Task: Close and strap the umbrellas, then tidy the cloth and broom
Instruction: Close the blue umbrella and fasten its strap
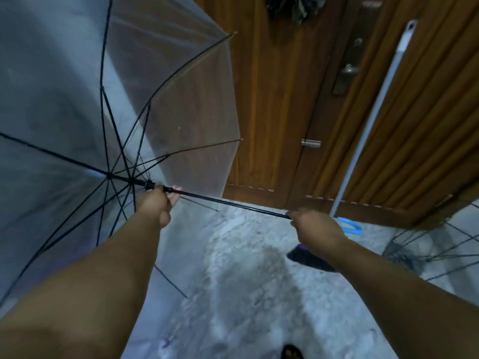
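Umbrella point(108, 104): clear, spread wide on the left, shaft level across the middle.
Left hand point(158, 200): fingers curled round the shaft by the slider, likely to pull it shut.
Right hand point(315, 226): grips the handle end, steadying.
Writing: none readable.

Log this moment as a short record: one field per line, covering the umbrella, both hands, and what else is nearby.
umbrella in hand: transparent umbrella, canopy fully open, black ribs spread
shaft: black shaft, running between the two hands
left hand: left hand grips the shaft at the runner
right hand: right hand grips the shaft's lower end, by the blue handle
second umbrella: open umbrella lying on the floor at right
broom: white pole leaning on the wooden door
task state: nothing closed yet
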